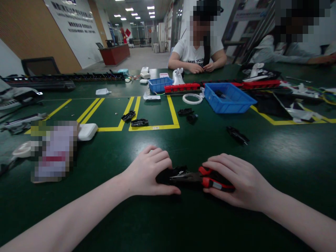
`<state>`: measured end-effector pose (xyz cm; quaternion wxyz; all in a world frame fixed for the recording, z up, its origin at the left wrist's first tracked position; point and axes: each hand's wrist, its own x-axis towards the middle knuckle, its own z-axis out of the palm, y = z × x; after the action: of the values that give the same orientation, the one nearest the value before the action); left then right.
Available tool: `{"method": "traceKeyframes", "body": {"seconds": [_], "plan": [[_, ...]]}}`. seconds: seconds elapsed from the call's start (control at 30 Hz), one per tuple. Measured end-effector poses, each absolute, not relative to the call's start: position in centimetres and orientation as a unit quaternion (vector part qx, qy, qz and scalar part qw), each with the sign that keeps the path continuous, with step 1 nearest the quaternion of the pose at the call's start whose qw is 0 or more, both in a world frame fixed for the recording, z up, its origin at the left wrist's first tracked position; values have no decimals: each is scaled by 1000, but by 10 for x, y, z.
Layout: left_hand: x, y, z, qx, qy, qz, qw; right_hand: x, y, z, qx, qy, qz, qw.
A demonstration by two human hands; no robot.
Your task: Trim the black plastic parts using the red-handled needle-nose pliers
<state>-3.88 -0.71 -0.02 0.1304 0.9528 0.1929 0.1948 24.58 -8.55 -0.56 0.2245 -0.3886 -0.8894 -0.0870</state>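
My right hand (pixel 238 180) is wrapped round the red and black handles of a pair of long-nose pliers (pixel 193 177). The pliers' jaws point left, onto a black plastic part (pixel 166 176). My left hand (pixel 152 171) grips that part from its left side, with the thumb along the near edge. Fingers and jaws cover much of the part, so its full shape is hidden. Both hands are low over the green table (pixel 168 224). A similar black part (pixel 237 135) lies beyond my right hand.
Further off lie several small black parts (pixel 139 122), a tape roll (pixel 192 99) and two blue bins (pixel 228 99). A blurred phone-like slab (pixel 56 150) and a white case (pixel 88 132) sit to the left. Across the table sits a person (pixel 196 52), with another person at the right.
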Motion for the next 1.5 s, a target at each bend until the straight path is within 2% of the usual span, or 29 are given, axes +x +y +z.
{"method": "traceKeyframes", "body": {"seconds": [0.17,0.37,0.53,1.03,1.5], "plan": [[-42,-9,3,949,183,235,103,249,-86,-9,-392,-886,-76,238],[-39,-5,4,973,96,129,165,250,-85,-5,-378,-893,-92,228],[-37,-4,3,975,123,86,162,252,-83,-2,-373,-894,-105,223],[-37,-6,3,951,229,94,185,251,-84,-9,-424,-871,-78,235],[-38,-9,-1,948,241,91,190,252,-81,-10,-439,-863,-69,238]]}}
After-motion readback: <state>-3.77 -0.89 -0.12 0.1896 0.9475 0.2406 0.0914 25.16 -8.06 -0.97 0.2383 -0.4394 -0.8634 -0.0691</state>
